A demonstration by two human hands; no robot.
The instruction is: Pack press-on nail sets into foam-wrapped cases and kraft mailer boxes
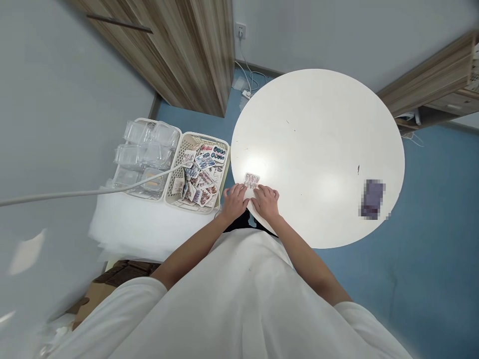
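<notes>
White is the round table (318, 124) under our left hand (234, 203) and right hand (267, 202). Both are half curled by a small shiny card (252, 179) just ahead; we can't tell if they pinch it. We seem to be steadying it; lifting calls for a soft pinch.

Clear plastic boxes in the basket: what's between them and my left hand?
In the head view, a basket of patterned cards lies between the clear plastic boxes and the left hand; a pale cable reaches in front of it.
</notes>
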